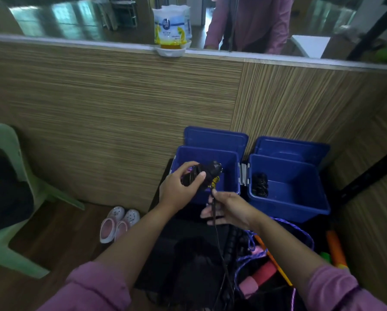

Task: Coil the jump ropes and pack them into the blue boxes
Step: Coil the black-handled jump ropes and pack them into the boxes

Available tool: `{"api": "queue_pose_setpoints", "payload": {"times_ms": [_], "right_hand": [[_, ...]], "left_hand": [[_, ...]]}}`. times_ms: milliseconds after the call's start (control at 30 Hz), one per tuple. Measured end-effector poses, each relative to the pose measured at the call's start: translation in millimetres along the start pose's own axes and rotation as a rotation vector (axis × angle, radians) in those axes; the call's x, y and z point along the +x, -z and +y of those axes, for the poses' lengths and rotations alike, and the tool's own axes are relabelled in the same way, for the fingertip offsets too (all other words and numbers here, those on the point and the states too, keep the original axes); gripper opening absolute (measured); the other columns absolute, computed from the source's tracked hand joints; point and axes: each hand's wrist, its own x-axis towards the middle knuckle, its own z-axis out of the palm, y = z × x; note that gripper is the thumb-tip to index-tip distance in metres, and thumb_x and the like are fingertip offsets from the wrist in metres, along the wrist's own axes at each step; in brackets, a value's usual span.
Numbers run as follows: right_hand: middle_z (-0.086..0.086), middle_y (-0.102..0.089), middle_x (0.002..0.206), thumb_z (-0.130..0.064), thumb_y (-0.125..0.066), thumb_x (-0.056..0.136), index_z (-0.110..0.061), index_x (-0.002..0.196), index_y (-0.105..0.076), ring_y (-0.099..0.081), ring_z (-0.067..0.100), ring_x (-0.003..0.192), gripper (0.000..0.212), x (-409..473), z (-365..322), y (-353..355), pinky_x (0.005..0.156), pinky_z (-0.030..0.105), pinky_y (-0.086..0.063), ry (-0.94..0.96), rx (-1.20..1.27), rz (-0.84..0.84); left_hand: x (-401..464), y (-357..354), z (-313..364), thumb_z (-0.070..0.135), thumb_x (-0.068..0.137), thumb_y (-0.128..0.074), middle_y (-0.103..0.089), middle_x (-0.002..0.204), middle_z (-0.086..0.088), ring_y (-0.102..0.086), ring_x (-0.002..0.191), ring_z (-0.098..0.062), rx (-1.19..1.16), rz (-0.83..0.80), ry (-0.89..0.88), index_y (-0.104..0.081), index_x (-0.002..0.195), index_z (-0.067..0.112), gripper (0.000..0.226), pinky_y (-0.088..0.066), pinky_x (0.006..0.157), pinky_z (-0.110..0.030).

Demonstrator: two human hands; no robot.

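While my left hand curls round the coiled black jump rope, my right hand pinches its loose thin black tail between nearly closed fingers.

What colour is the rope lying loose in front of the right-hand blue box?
Purple; the loose rope shows best in the head view, the only view.

Gripping black coiled jump rope with left hand above left blue box; pinching rope's loose tail with right hand just before same box. Holding another black coil inside right blue box.
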Motion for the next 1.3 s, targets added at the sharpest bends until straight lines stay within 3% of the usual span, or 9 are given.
{"api": "queue_pose_setpoints", "payload": {"times_ms": [133, 267, 333, 467, 567, 733, 933, 1133, 1300], "right_hand": [[0.017, -0.071, 0.088, -0.046, -0.033, 0.101, -0.015, 0.09, -0.052, -0.069, 0.032, 0.091, 0.038, 0, 13, -5, 0.077, 0.041, -0.053, -0.13, -0.143, -0.01], [0.005, -0.05, 0.056, -0.033, -0.034, 0.103, -0.009, 0.087, -0.051, -0.047, 0.015, 0.044, 0.034, -1, 9, -12, 0.053, 0.025, -0.042, -0.116, -0.211, 0.009], [0.003, -0.043, 0.052, -0.023, -0.037, 0.103, -0.007, 0.084, -0.054, -0.033, 0.009, 0.037, 0.03, -2, 0, -16, 0.044, 0.019, -0.032, -0.061, -0.303, 0.033], [0.003, -0.045, 0.052, -0.018, -0.045, 0.098, -0.011, 0.073, -0.057, -0.036, 0.006, 0.029, 0.029, -9, -29, -18, 0.039, 0.017, -0.034, 0.015, -0.713, 0.086], [0.0, -0.05, 0.045, -0.021, -0.053, 0.092, -0.016, 0.065, -0.055, -0.046, 0.013, 0.035, 0.028, -15, -49, -12, 0.045, 0.021, -0.04, 0.075, -1.05, 0.097], [0.005, -0.061, 0.076, -0.032, -0.052, 0.093, -0.017, 0.081, -0.062, -0.053, 0.023, 0.075, 0.022, -11, -69, -2, 0.069, 0.031, -0.042, 0.285, -1.498, 0.075], [-0.011, -0.069, 0.076, -0.024, -0.073, 0.082, -0.023, 0.08, -0.072, -0.06, 0.0, 0.073, 0.002, -1, -70, 23, 0.074, 0.018, -0.046, 0.356, -1.127, -0.114], [0.008, -0.069, 0.076, -0.023, -0.08, 0.073, -0.013, 0.077, -0.076, -0.06, 0.011, 0.07, 0.012, 9, -59, 40, 0.068, 0.022, -0.048, 0.382, -0.834, -0.085], [-0.006, -0.054, 0.05, -0.035, -0.071, 0.083, -0.017, 0.052, -0.061, -0.045, 0.004, 0.048, 0.037, 15, -41, 51, 0.056, 0.019, -0.04, 0.349, -0.932, 0.051]], "left_hand": [[1, -7, 2, 0.065, 0.079, -0.056, -0.064, 0.091, 0.017, -0.063, 0.094, -0.01, 0.117, 0.119, 0.127, -0.06, 0.109, 0.043, 0.037, -0.048, 0.08, -0.029], [4, -17, -14, 0.073, 0.073, -0.046, -0.068, 0.093, 0.009, -0.066, 0.09, -0.017, 0.176, 0.162, 0.153, -0.056, 0.105, 0.038, 0.049, -0.053, 0.078, -0.037], [3, -24, -22, 0.071, 0.073, -0.044, -0.068, 0.092, 0.002, -0.065, 0.088, -0.022, 0.2, 0.132, 0.135, -0.058, 0.105, 0.03, 0.054, -0.052, 0.077, -0.038], [-1, -30, -26, 0.074, 0.072, -0.036, -0.065, 0.096, -0.005, -0.065, 0.09, -0.028, 0.346, 0.022, 0.128, -0.051, 0.123, 0.033, 0.067, -0.052, 0.078, -0.039], [0, -25, -20, 0.075, 0.078, -0.035, -0.063, 0.107, -0.001, -0.064, 0.1, -0.024, 0.519, -0.062, 0.097, -0.043, 0.134, 0.042, 0.066, -0.051, 0.082, -0.036], [-1, -11, -9, 0.07, 0.083, -0.046, -0.063, 0.118, 0.008, -0.058, 0.114, -0.013, 0.671, -0.203, 0.003, -0.048, 0.131, 0.045, 0.054, -0.043, 0.086, -0.028], [-12, 3, -25, 0.071, 0.08, -0.052, -0.064, 0.119, 0.018, -0.056, 0.114, -0.003, 0.505, -0.464, -0.084, -0.053, 0.124, 0.05, 0.049, -0.042, 0.093, -0.023], [-24, 3, -29, 0.081, 0.071, -0.05, -0.066, 0.111, 0.026, -0.059, 0.106, 0.008, 0.187, -0.556, -0.064, -0.054, 0.12, 0.055, 0.055, -0.048, 0.096, -0.031], [-24, 6, -17, 0.076, 0.065, -0.066, -0.067, 0.107, 0.026, -0.06, 0.105, 0.006, 0.043, -0.586, -0.059, -0.061, 0.112, 0.054, 0.052, -0.048, 0.098, -0.035]]}}
